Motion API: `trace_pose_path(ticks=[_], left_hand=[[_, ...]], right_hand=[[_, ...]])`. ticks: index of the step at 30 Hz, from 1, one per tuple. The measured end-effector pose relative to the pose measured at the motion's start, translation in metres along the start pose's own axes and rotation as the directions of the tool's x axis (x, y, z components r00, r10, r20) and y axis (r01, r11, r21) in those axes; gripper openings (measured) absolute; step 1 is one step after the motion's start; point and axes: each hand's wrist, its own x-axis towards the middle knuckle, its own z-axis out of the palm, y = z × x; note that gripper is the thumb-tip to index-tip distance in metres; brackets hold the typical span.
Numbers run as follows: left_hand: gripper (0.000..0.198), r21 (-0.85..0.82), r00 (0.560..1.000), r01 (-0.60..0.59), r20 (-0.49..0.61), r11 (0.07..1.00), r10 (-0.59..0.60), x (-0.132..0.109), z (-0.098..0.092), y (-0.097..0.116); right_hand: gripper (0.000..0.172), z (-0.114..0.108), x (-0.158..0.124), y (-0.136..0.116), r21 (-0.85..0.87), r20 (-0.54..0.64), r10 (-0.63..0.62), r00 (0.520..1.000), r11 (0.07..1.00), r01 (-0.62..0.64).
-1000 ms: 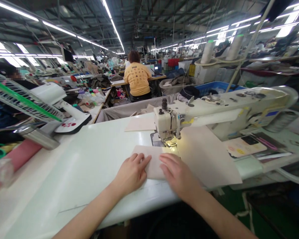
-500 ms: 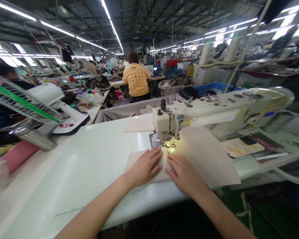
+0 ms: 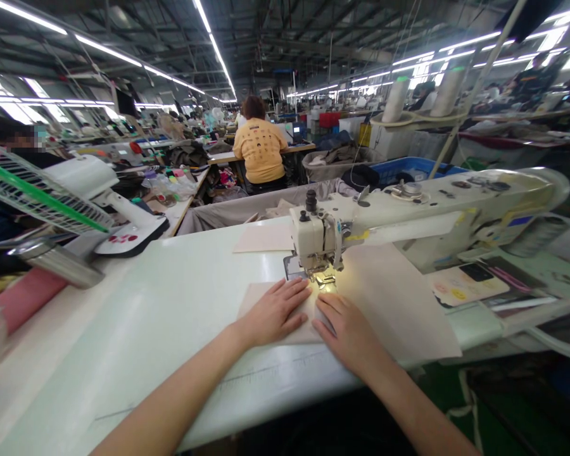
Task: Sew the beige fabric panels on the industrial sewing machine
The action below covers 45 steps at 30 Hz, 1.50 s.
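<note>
A beige fabric panel [image 3: 399,304] lies across the sewing machine's bed and runs under its lit presser foot [image 3: 325,279]. My left hand [image 3: 278,311] rests flat on the fabric just left of the foot, fingers stretched toward it. On the right, my right hand [image 3: 344,323] presses the cloth down in front of the foot, its fingers extended and close together. The sewing machine [image 3: 361,221] stands over the cloth, its arm reaching to the right. The needle tip is too small to make out. Another beige piece [image 3: 262,238] lies behind, left of the machine head.
A white fan [image 3: 123,218] and a steel flask [image 3: 59,261] stand at the left. On the right lies a phone with a patterned case [image 3: 465,284]. Thread cones [image 3: 396,101] sit on a stand. Beyond a cloth-lined bin [image 3: 218,212], a person in yellow [image 3: 260,152] sits facing away.
The fabric's near edge by my left hand has drawn slightly farther from the table's front, toward the foot. Both hands keep nearly the same place, and the view has shifted slightly.
</note>
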Motion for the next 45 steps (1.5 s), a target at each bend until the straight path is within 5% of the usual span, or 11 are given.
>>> trace_pose_path(ticks=[8, 18, 37, 45], left_hand=[[0.055, 0.002, 1.000, 0.008, 0.013, 1.000, -0.008, 0.005, -0.004, -0.006], [0.045, -0.095, 0.987, -0.139, 0.066, 0.986, 0.146, -0.025, -0.012, 0.040], [0.041, -0.049, 0.986, -0.162, -0.045, 0.986, 0.160, 0.026, -0.016, -0.046], [0.040, -0.039, 0.986, -0.161, -0.047, 0.986, 0.159, 0.032, -0.023, -0.048]], right_hand=[[0.021, -0.006, 0.006, -0.002, -0.029, 0.041, -0.006, 0.999, 1.000, 0.007], [0.023, -0.030, -0.027, -0.004, -0.015, 0.081, -0.146, 0.986, 0.989, 0.148], [0.011, -0.019, 0.038, 0.017, -0.093, 0.117, -0.056, 0.992, 0.993, 0.067], [0.019, -0.030, -0.006, 0.012, -0.310, -0.089, 0.310, 0.946, 0.894, -0.323]])
